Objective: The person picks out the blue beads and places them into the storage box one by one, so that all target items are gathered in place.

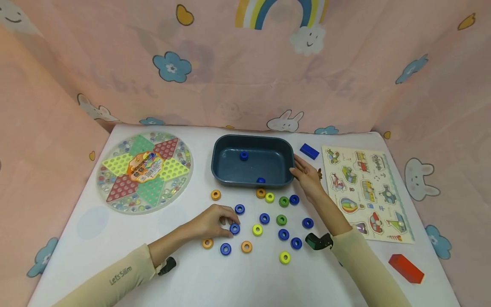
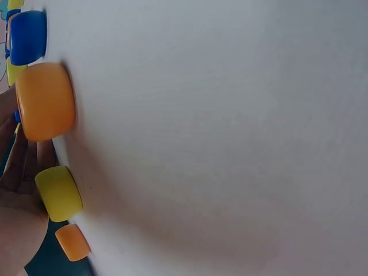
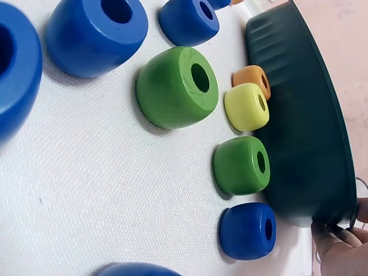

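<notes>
My left hand [image 1: 215, 221] pinches a blue ring-shaped bead [image 1: 234, 229] between thumb and fingertips, low over the white table among other beads. In the left wrist view this hand [image 2: 20, 213] shows at the left edge, behind an orange bead [image 2: 46, 102] and a yellow bead [image 2: 59, 194]. At the far side, my right hand [image 1: 308, 177] grips the right end of a dark teal plastic basin [image 1: 251, 184], thumb on the rim. Two blue beads, one [image 1: 244, 156] in the middle and another [image 1: 261, 180] by the near wall, lie inside the basin.
Several blue, green [image 1: 281, 220], yellow [image 1: 257, 230] and orange [image 1: 246, 247] beads lie scattered before the basin. A round Chinese checkers board [image 1: 145, 170] lies left. To the right are a picture puzzle board [image 1: 366, 194], a blue block [image 1: 309, 151] and a red block [image 1: 406, 268].
</notes>
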Available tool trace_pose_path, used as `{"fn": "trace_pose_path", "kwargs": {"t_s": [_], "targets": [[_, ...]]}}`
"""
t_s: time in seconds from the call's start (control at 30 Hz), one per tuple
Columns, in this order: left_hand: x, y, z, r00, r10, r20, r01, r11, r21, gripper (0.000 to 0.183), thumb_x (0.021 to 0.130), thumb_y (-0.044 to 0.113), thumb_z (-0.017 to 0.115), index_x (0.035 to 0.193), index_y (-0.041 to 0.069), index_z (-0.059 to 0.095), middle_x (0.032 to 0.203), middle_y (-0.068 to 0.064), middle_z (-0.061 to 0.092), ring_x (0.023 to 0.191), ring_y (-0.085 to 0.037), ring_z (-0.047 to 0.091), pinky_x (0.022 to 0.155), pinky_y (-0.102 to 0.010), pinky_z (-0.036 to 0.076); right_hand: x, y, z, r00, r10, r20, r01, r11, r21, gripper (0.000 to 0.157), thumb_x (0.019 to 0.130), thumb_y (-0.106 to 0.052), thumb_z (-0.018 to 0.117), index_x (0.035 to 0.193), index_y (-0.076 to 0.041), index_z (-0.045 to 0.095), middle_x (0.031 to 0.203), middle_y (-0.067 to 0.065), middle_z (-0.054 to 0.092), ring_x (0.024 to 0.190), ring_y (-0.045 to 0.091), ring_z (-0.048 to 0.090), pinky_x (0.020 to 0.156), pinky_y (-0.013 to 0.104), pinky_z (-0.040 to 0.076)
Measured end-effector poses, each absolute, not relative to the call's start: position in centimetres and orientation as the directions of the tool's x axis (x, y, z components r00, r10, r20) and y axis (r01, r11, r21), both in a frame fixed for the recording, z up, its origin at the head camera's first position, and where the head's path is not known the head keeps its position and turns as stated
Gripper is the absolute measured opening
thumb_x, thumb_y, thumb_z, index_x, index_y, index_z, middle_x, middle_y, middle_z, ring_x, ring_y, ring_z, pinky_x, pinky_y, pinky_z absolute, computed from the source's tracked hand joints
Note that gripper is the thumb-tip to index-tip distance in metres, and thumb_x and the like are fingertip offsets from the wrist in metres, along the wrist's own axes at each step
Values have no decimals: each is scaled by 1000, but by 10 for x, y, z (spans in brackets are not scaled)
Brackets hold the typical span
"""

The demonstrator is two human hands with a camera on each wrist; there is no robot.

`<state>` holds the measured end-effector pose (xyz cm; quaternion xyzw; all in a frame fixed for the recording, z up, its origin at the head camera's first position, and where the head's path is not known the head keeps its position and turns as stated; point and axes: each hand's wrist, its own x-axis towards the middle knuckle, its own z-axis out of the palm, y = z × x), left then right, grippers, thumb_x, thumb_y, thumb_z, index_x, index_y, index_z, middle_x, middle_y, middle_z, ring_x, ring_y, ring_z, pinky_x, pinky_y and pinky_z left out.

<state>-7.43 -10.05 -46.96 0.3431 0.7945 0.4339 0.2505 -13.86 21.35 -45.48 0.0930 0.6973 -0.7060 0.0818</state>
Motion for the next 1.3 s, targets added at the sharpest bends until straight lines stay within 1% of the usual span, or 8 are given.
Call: {"fn": "trace_pose_path", "kwargs": {"t_s": [0.17,0.33,0.47,0.57,0.8,0.97,1.17,1.3], "targets": [[-77,-100,-467,-639,763,-103,322,386,864,30,70,5,80,98,11,71,90,7,63,80,-16,57,67,-28,50,-138,214,-454,-970,6,-242,242,-13,-970,54,96,-2,47,145,-7,27,148,10,27,134,17,25,105,33,29],[-86,-98,-454,-660,747,-80,301,361,883,31,69,5,81,98,9,71,92,7,64,81,-20,59,68,-35,51,-137,213,-450,-969,2,-248,248,-29,-968,54,95,-1,47,145,-6,27,148,10,28,134,17,26,105,32,29],[-100,-96,-439,-679,731,-67,265,330,906,32,67,2,82,97,8,71,94,5,64,83,-17,60,73,-36,53,-134,211,-439,-964,-3,-266,266,-49,-963,54,95,1,46,145,-5,26,148,11,26,135,19,24,106,34,27],[-115,-94,-428,-687,726,-44,279,319,906,32,68,4,81,98,8,70,96,4,64,86,-12,60,76,-34,53,-132,209,-433,-961,-5,-278,278,-45,-960,55,95,2,46,145,-4,24,149,12,24,135,20,23,106,36,26],[-157,-87,-405,-727,687,2,298,313,902,33,72,7,80,102,2,68,101,-9,65,86,-23,62,77,-33,53,-135,211,-442,-960,5,-279,279,-35,-960,54,96,-1,47,146,-7,26,148,10,26,135,18,25,106,34,27],[-185,-76,-405,-768,640,-11,288,361,887,33,72,11,80,102,5,68,100,-5,65,86,-19,62,73,-27,52,-137,214,-452,-968,17,-252,251,-25,-968,54,96,-2,48,145,-7,28,147,9,29,133,17,27,105,33,30],[-207,-65,-411,-796,606,15,290,360,887,31,71,8,80,100,4,69,95,-4,66,85,-18,62,71,-26,53,-137,214,-453,-971,11,-240,239,-38,-970,54,95,0,48,145,-5,28,147,11,29,134,18,26,105,33,30],[-216,-62,-411,-814,581,1,283,396,874,30,71,9,80,99,5,69,96,-3,66,87,-17,61,71,-26,53,-137,214,-452,-970,16,-243,243,-34,-970,54,95,0,48,145,-6,28,147,11,29,134,17,27,105,33,30]]}}
